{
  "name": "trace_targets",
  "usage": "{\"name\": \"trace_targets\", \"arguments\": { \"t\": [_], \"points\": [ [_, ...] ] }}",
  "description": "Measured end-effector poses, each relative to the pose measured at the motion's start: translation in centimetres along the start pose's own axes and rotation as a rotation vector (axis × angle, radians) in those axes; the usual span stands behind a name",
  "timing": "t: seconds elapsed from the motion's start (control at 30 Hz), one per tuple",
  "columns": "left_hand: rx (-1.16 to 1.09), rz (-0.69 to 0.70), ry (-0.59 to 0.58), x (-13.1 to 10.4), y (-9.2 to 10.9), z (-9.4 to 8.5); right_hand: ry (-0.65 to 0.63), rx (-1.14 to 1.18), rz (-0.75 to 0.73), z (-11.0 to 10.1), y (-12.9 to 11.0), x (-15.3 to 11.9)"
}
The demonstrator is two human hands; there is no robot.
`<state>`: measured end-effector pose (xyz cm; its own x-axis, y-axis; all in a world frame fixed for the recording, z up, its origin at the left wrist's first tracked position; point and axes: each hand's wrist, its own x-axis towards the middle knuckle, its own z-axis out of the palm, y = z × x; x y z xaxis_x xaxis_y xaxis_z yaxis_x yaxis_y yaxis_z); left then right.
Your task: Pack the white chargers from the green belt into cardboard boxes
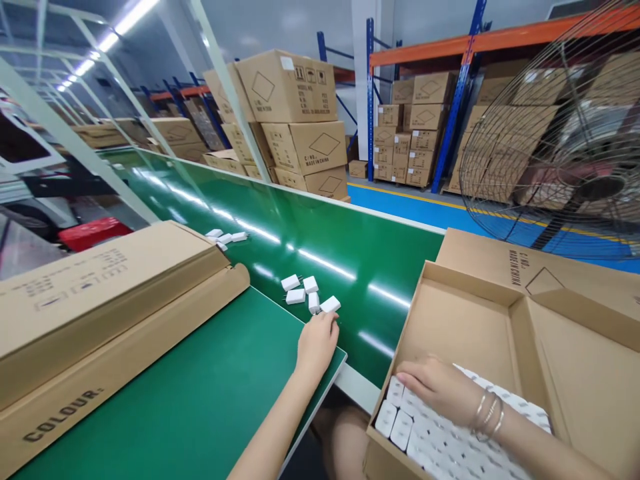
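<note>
On the green conveyor belt lie several white plug adapters (295, 297). My left hand (318, 337) is at the near edge of this group, fingers bent down against the closest adapter (331, 305); whether it grips one is hard to see. At the right, an open cardboard box (420, 313) holds rows of white adapters (401, 428) standing on end. My right hand (435, 387), with bracelets at the wrist, lies over the far left part of those rows. Its fingers are bent together near the box's left wall, and what is under them is hidden.
Cardboard cartons (115, 287) lie on the green table (190, 393) at the left. More adapters (227, 237) rest farther up the belt (360, 247). A large wire fan (565, 153) stands at the right. Stacked boxes (305, 143) and orange-blue shelving (425, 53) are behind.
</note>
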<state>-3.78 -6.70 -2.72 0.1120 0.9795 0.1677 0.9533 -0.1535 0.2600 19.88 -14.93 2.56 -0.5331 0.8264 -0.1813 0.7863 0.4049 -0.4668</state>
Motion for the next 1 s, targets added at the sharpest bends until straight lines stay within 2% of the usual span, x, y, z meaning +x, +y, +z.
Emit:
{"name": "trace_targets", "arguments": {
  "t": [0.07,0.13,0.3,0.43,0.53,0.63,0.7,0.77,0.87,1.0],
  "points": [
    [0.174,-0.086,0.082,1.1,0.0,0.0,0.047,0.024,0.021,-0.4,0.4,0.0],
    [0.3,-0.175,0.105,2.4,-0.2,0.1,0.13,0.097,0.082,-1.0,1.0,-0.1],
    [0.214,-0.335,-0.198,5.8,-1.6,1.0,0.337,0.383,0.228,-2.7,3.0,-1.4],
    [0.212,-0.359,-0.198,6.9,-1.6,1.0,0.368,0.481,0.305,-2.9,4.3,-2.6],
    [0.267,-0.232,-0.127,6.1,-0.2,0.8,0.365,0.506,0.341,-2.6,5.1,-3.2],
    [0.359,0.06,-0.089,4.9,1.5,0.9,0.376,0.53,0.362,-2.4,5.6,-3.4],
    [0.384,0.188,-0.094,4.3,2.2,1.1,0.372,0.537,0.354,-2.3,5.6,-3.5],
    [0.377,0.209,-0.081,4.1,2.5,1.3,0.339,0.533,0.334,-2.3,5.4,-3.6],
    [0.323,0.17,-0.08,4.5,2.2,1.5,0.272,0.526,0.308,-2.4,4.9,-3.7],
    [0.241,0.043,-0.238,5.7,1.4,1.3,0.239,0.535,0.293,-2.2,4.7,-3.8]
  ]
}}
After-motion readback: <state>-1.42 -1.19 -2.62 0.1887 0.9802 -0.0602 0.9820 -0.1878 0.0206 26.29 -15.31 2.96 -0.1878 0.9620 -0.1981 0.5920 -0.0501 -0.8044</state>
